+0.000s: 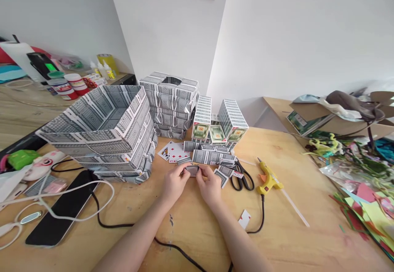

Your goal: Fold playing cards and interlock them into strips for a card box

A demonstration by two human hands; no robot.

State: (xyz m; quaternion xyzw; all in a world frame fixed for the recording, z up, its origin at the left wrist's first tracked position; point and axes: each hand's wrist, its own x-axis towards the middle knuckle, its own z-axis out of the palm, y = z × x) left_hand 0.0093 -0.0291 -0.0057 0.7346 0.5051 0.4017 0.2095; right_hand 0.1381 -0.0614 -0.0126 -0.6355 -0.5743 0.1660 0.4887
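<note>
Between my two hands, low over the wooden table, is a grey-patterned playing card [192, 170]. My left hand [176, 181] pinches its left end, and my right hand [208, 183] pinches the right end; whether the card is bent or folded is too small to tell. Just beyond lie face-up playing cards [179, 152], a queen among them. A row of folded cards [211, 157] stands behind my fingers. Near my right hand are a loose face-down card [221, 177] and black-handled scissors [243, 177].
Left stands a large box built of cards [129, 140], with another card box [172, 99] behind it. Card packs [232, 118] are stacked at the back. A yellow glue gun [269, 178] and its black cord lie right. A phone [63, 210] and white cable are left; coloured scraps [366, 206] far right.
</note>
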